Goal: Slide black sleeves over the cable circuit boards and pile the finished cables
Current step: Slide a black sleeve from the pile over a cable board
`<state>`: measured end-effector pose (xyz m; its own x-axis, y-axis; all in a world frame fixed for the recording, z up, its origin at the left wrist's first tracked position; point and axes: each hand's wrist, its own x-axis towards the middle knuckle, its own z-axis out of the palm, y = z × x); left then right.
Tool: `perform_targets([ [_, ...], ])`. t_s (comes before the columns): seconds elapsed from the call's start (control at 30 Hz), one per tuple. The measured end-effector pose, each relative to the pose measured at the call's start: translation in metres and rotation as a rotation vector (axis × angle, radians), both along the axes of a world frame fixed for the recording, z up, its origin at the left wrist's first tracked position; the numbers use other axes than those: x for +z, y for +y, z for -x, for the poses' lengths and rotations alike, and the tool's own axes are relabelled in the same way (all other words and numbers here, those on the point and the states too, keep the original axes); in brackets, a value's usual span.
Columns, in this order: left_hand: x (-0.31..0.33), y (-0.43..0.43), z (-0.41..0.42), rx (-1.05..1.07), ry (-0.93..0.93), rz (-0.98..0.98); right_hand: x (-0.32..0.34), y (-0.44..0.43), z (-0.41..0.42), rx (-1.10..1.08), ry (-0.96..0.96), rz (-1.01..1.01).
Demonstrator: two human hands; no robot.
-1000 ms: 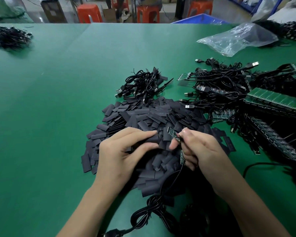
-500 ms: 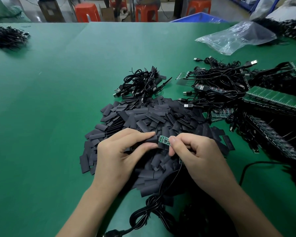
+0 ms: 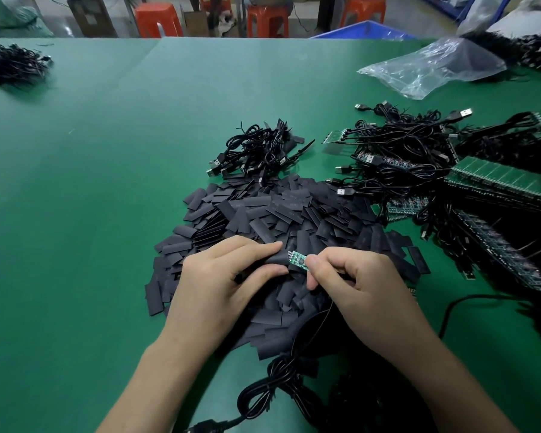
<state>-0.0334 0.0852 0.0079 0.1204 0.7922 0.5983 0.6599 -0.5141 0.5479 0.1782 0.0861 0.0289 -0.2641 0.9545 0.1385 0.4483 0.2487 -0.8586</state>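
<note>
fingers (image 3: 256, 250) of your left hand (image 3: 213, 285) pinch a black sleeve (image 3: 275, 260); your right hand (image 3: 366, 285) pinches a circuit board (image 3: 298, 260) at its mouth.

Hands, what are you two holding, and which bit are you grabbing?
The left hand pinches a black sleeve near its open end. The right hand pinches the green circuit board at its cable end, its other end at the sleeve's mouth.

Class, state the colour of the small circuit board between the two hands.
Green circuit board, head view.
</note>
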Motion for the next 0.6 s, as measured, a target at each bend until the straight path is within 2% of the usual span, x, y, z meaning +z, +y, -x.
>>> perform_targets([
  [0.13, 0.0003, -0.0001, 0.0015, -0.007, 0.028, -0.005, 0.0003, 0.0003, -0.0019, 0.022, -0.035, -0.018],
  [0.33, 0.003, -0.0016, -0.0006, 0.027, -0.024, 0.005, 0.0002, 0.0015, -0.0006, 0.041, -0.068, -0.058],
  [0.6, 0.0051, 0.0, 0.0051, -0.058, 0.061, 0.026, 0.0019, 0.0025, -0.0023, 0.035, -0.141, -0.088],
])
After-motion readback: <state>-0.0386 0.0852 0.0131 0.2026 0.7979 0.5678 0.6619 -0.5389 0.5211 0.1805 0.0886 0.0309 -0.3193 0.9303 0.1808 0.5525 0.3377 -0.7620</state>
